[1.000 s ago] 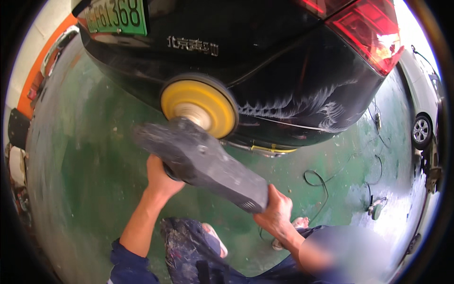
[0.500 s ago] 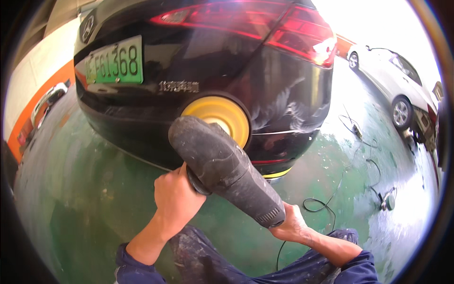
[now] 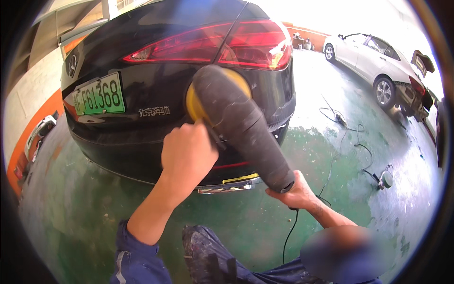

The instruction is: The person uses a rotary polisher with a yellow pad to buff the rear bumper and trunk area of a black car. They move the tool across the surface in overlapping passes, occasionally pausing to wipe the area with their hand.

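Note:
A dark grey car polisher (image 3: pixel 246 125) reaches up and forward from my hands to the rear of a black car (image 3: pixel 142 132). Its round yellow pad (image 3: pixel 240 84) lies against the bodywork just under the red tail light (image 3: pixel 257 45), partly hidden by the tool's head. My left hand (image 3: pixel 188 154) is closed round the side handle near the head. At the tool's back end my right hand (image 3: pixel 299 191) grips the rear handle, from which a black cord (image 3: pixel 290 234) hangs. Whether the pad spins cannot be told.
Lower on the bumper runs a yellow strip (image 3: pixel 240 179). To the right, a loose cable (image 3: pixel 365 151) and a small corded tool (image 3: pixel 385 180) lie on the green floor. Beyond stands a white car (image 3: pixel 362 61) with its rear end partly stripped. An orange-and-white wall is at left.
The polisher has moved up the car's rear, from the bumper to just below the tail light, both hands going with it. My view has shifted rightward.

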Action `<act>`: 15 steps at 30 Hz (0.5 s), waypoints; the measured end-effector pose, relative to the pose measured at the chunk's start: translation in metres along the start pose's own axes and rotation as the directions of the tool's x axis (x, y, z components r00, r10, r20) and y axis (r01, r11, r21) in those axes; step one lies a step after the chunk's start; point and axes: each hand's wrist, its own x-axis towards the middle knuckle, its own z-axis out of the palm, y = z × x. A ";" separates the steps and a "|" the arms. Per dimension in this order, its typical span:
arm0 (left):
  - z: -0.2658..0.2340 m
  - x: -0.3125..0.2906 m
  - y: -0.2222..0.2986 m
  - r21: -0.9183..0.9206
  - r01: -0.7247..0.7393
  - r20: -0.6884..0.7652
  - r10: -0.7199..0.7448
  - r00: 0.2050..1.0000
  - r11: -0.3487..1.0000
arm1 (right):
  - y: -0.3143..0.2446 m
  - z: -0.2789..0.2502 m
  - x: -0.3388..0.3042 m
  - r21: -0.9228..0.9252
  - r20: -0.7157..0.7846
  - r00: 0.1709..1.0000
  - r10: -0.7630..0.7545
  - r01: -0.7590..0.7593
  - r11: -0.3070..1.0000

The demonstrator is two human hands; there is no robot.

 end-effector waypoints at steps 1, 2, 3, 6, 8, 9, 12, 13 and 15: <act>0.001 -0.010 -0.001 -0.016 0.015 0.011 -0.014 1.000 1.000 | 0.007 0.001 -0.005 -0.006 0.065 0.994 0.092 -0.091 0.996; 0.008 -0.024 -0.004 -0.053 0.070 0.049 -0.068 0.996 0.996 | 0.015 0.006 -0.012 -0.064 0.068 0.996 0.049 -0.045 0.997; 0.018 -0.040 -0.008 -0.056 0.085 0.060 -0.082 0.995 0.995 | 0.022 0.011 -0.018 -0.081 0.105 0.989 0.107 -0.099 0.992; 0.014 -0.064 -0.007 -0.070 0.127 0.112 -0.119 0.987 0.989 | 0.025 0.016 -0.031 -0.067 0.174 0.973 0.149 -0.139 0.988; 0.012 -0.060 0.000 -0.085 0.116 0.111 -0.106 0.988 0.990 | 0.026 0.010 -0.036 -0.064 0.166 0.978 0.123 -0.114 0.991; 0.012 -0.049 0.003 -0.079 0.082 0.087 -0.075 0.993 0.993 | 0.023 0.005 -0.034 -0.075 0.141 0.979 0.144 -0.135 0.988; 0.014 -0.013 0.014 -0.008 0.003 0.070 -0.003 0.998 1.000 | 0.021 -0.013 -0.018 -0.045 0.076 0.988 0.134 -0.131 0.990; 0.005 0.001 0.028 0.033 -0.011 0.047 0.009 0.999 0.999 | 0.023 -0.021 -0.015 0.001 0.026 0.996 0.082 -0.082 0.997; 0.010 0.028 0.051 -0.003 -0.066 0.061 0.066 0.996 0.998 | 0.025 -0.032 -0.014 0.079 -0.030 0.986 0.166 -0.163 0.983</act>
